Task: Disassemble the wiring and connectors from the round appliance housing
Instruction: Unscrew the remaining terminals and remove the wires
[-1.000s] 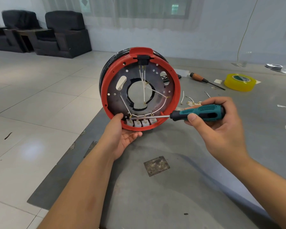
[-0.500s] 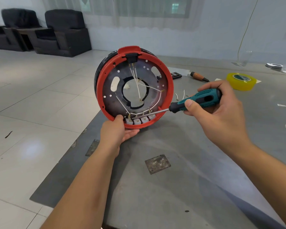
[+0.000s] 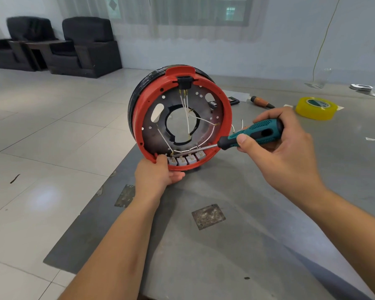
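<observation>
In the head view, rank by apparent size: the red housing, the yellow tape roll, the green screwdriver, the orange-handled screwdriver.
1. Red housing
2. Green screwdriver
3. Yellow tape roll, though it lies farther from the camera, so its rank against the green screwdriver is unsure
4. Orange-handled screwdriver, partly hidden behind the right hand

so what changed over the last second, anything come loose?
Nothing let go or newly gripped. The right hand tilted the screwdriver handle-up, its shaft now slanting down along the white connector blocks, tip near the leftmost one. The left hand still holds the housing's lower red rim, housing upright on the table. All white wires still look attached.
</observation>
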